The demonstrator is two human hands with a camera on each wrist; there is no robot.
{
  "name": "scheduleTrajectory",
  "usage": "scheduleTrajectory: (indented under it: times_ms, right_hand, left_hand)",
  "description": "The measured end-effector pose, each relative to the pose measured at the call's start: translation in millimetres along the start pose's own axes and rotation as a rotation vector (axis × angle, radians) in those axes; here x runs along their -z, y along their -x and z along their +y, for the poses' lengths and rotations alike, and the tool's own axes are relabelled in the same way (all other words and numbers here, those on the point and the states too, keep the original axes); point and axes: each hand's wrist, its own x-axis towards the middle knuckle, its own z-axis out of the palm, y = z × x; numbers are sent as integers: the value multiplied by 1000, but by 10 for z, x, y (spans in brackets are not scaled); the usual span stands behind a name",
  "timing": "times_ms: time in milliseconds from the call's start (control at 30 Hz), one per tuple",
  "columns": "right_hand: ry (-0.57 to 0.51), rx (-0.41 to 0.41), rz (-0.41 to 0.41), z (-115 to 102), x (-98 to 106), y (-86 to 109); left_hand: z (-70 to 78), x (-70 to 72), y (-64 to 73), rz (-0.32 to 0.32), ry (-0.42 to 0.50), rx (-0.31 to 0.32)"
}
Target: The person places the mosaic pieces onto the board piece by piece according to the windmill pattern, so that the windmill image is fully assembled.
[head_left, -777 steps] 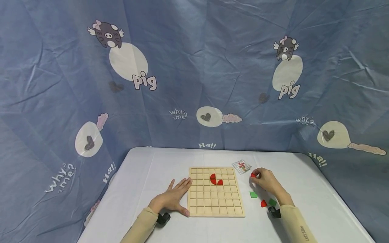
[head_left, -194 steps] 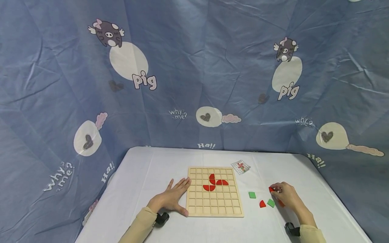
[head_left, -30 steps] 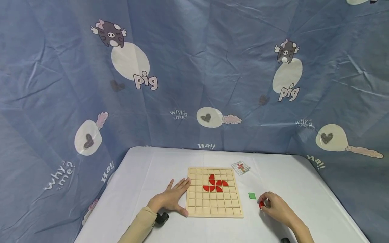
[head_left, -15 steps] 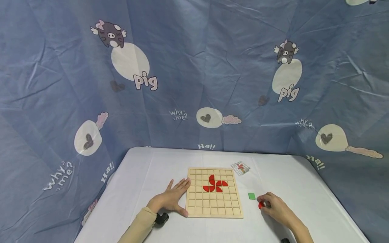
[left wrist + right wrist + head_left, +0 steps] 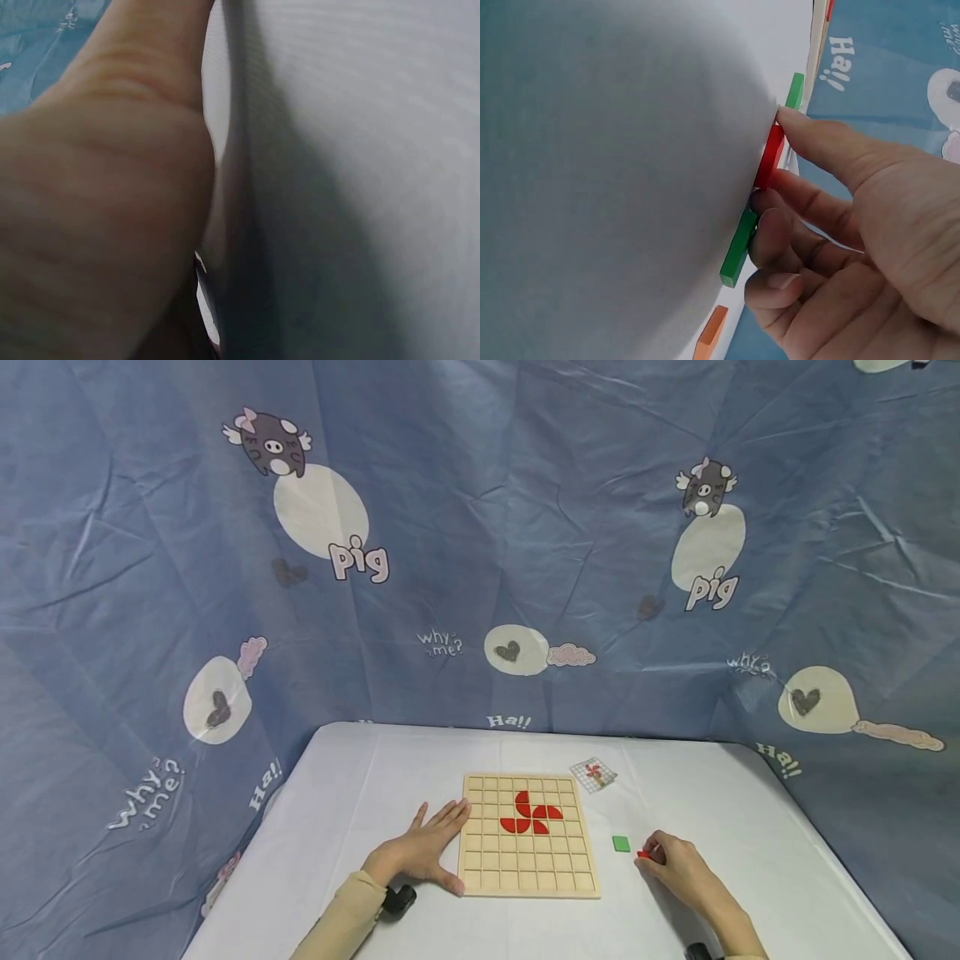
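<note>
My left hand (image 5: 423, 850) lies with spread fingers along the left edge of a wooden grid board (image 5: 527, 865); its fingertips and thumb touch the frame. On the board, several red quarter-circle tiles (image 5: 523, 825) form a pinwheel. To the right of the board, my right hand (image 5: 681, 865) pinches another red quarter-circle tile (image 5: 769, 156) between thumb and fingers, low over the white table. In the right wrist view, a green tile (image 5: 739, 249) lies by the curled fingers; the hand hides it in the head view. The left wrist view shows only skin and tablecloth.
A green square tile (image 5: 621, 844) lies between the board and my right hand. An orange tile (image 5: 709, 334) shows in the right wrist view. A pattern card (image 5: 593, 774) with a red pinwheel lies beyond the board's far right corner. Patterned blue cloth (image 5: 480, 543) hangs behind the table.
Since the oldest frame, more red tiles have come onto the board, making the pinwheel. Over the last second my right hand has tilted and shifted slightly with the red tile; my left hand stays put.
</note>
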Motion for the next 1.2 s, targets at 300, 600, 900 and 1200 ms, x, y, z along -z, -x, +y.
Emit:
scheduleTrajectory:
  times_ms: [300,600,900,1200]
  right_hand:
    - [12,2,-25,18,25,-12]
    - [25,57,-72,7,43,-6]
    - [-7,8,-65,-34,21,-40]
    - [-35,2,-12,-42,2,-35]
  left_hand:
    - [-1,2,-3,-7,4,3]
    - [20,24,19,-5,1,-3]
    - [39,37,14,0,9,0]
    - [31,30,14,-3,2,3]
